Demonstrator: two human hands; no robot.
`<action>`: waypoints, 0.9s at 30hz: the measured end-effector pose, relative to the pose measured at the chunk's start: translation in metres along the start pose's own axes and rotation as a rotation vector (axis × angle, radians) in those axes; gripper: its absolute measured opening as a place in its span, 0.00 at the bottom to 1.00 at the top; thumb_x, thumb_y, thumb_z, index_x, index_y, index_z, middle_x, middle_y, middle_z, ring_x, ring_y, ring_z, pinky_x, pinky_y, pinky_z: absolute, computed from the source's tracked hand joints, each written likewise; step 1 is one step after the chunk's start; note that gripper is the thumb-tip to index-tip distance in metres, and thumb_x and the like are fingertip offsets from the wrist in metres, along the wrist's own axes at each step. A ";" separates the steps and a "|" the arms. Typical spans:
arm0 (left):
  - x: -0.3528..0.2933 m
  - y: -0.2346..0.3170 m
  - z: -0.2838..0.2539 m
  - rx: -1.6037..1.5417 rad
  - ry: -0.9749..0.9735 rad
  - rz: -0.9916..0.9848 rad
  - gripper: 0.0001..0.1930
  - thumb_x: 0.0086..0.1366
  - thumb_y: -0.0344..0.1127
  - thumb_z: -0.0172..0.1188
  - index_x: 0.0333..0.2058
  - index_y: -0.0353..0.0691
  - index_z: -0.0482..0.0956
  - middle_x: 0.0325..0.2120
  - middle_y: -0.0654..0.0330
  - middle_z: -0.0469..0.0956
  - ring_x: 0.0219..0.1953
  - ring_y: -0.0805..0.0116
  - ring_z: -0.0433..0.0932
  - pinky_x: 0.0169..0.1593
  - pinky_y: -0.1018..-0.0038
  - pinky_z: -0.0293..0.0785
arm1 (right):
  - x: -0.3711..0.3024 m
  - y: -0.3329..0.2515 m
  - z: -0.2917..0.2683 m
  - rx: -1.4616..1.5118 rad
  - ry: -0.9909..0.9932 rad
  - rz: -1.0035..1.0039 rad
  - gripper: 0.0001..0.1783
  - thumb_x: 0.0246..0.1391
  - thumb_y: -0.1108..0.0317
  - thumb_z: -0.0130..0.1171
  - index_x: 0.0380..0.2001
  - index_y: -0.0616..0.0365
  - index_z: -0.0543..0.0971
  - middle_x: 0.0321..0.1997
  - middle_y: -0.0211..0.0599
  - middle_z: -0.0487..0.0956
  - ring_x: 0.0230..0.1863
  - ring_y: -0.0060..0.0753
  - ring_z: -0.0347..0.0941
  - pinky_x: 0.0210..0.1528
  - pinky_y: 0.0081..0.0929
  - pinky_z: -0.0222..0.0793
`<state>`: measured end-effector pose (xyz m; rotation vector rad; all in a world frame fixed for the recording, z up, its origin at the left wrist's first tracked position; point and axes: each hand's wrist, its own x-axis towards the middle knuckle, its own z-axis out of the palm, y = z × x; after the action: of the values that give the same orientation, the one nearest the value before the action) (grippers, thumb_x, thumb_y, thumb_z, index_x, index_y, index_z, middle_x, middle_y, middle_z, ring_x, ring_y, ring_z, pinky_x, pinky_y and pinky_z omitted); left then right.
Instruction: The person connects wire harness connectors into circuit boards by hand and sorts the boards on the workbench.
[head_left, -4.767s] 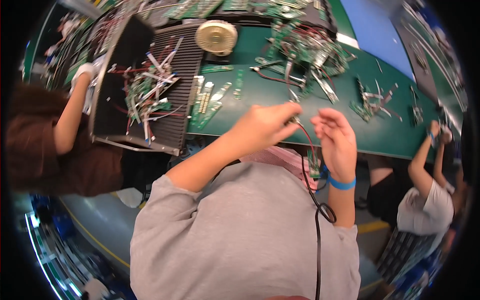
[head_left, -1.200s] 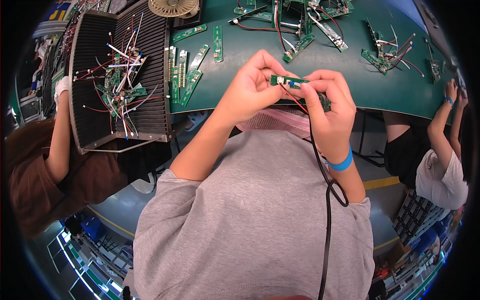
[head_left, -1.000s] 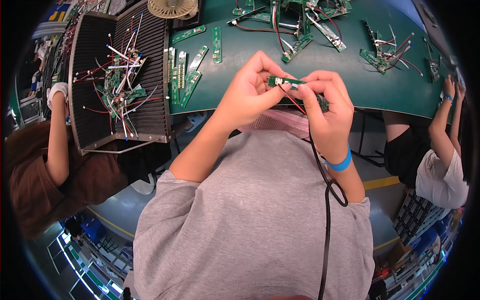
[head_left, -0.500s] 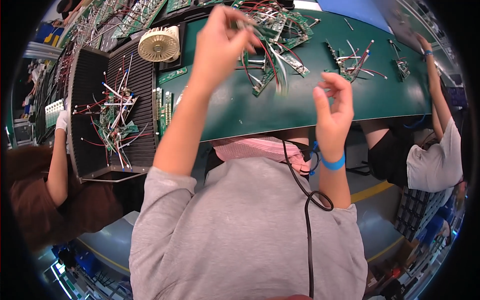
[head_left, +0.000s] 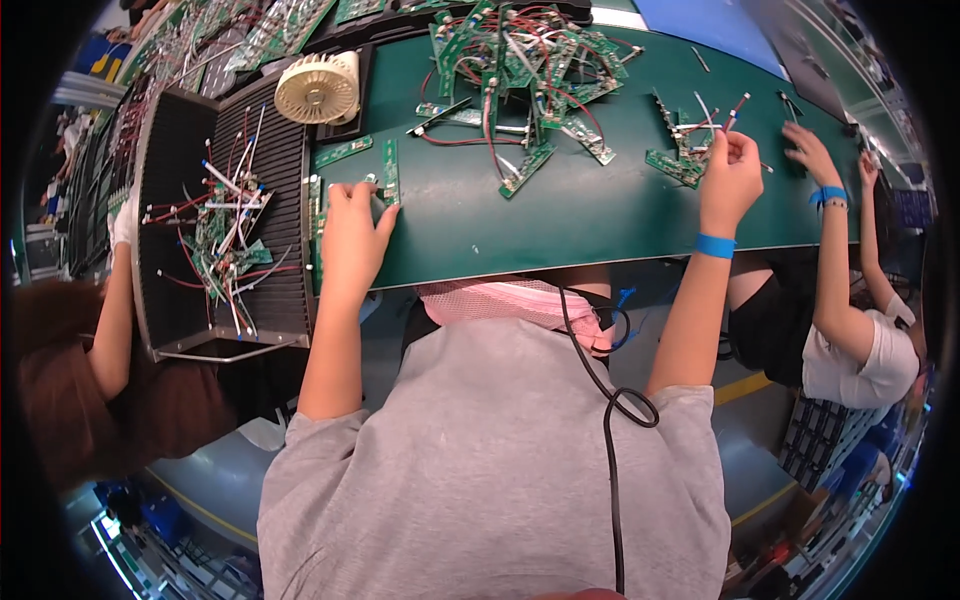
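My left hand (head_left: pixel 355 232) is at the left of the green table, fingers curled down round a narrow green circuit board (head_left: pixel 378 207), mostly hidden by the hand. Another board strip (head_left: pixel 391 165) lies just beyond the fingertips. Over on the right, my right hand (head_left: pixel 732 182), a blue band on its wrist, pinches wires (head_left: pixel 733 116) at a small group of wired circuit boards (head_left: pixel 677 165). The fingers partly cover that grip. Between the hands, farther back, lies a large tangled heap of circuit boards (head_left: pixel 520 75) with red, black and white wires.
A black ridged tray (head_left: pixel 275 165) holding wired boards stands at the left. A cream fan (head_left: pixel 318 90) sits behind it. Co-workers are on both sides; one's hand (head_left: pixel 810 150) reaches over the table at the right. A black cable (head_left: pixel 612 470) hangs down my front.
My left hand has left the big heap for the strips at the left, without the wired board it held. My right hand has moved right and closed at the small group. The right-hand co-worker's arm reaches nearer.
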<state>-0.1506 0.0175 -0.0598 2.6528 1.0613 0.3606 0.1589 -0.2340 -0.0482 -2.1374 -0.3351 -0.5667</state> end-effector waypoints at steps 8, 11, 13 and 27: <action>-0.005 -0.014 0.009 -0.133 0.135 0.028 0.09 0.52 0.30 0.59 0.31 0.37 0.69 0.33 0.51 0.66 0.34 0.51 0.71 0.35 0.63 0.69 | -0.008 -0.002 -0.019 0.673 -0.054 0.022 0.07 0.55 0.74 0.50 0.35 0.68 0.70 0.30 0.39 0.75 0.29 0.27 0.74 0.36 0.22 0.72; -0.004 -0.017 0.008 -0.182 0.215 0.006 0.11 0.52 0.32 0.60 0.33 0.37 0.70 0.33 0.53 0.67 0.34 0.51 0.71 0.36 0.63 0.69 | -0.022 -0.022 -0.037 0.981 -0.223 0.124 0.09 0.58 0.72 0.47 0.38 0.67 0.71 0.27 0.37 0.73 0.25 0.25 0.68 0.30 0.20 0.68; -0.003 -0.022 0.013 -0.169 0.240 0.009 0.13 0.52 0.34 0.61 0.35 0.37 0.71 0.33 0.54 0.68 0.35 0.53 0.71 0.36 0.63 0.69 | -0.039 -0.039 -0.038 1.029 -0.340 0.234 0.12 0.60 0.67 0.45 0.38 0.66 0.72 0.23 0.33 0.68 0.21 0.22 0.62 0.23 0.19 0.60; 0.030 -0.014 0.031 0.078 0.309 0.157 0.09 0.47 0.32 0.62 0.28 0.37 0.74 0.33 0.58 0.69 0.38 0.58 0.67 0.42 0.65 0.60 | -0.107 -0.074 -0.007 1.286 -0.874 0.535 0.12 0.56 0.67 0.51 0.32 0.68 0.75 0.25 0.27 0.67 0.25 0.17 0.54 0.28 0.16 0.51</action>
<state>-0.1285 0.0434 -0.0891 2.8211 0.9666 0.7986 0.0328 -0.2006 -0.0481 -0.9797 -0.4035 0.7769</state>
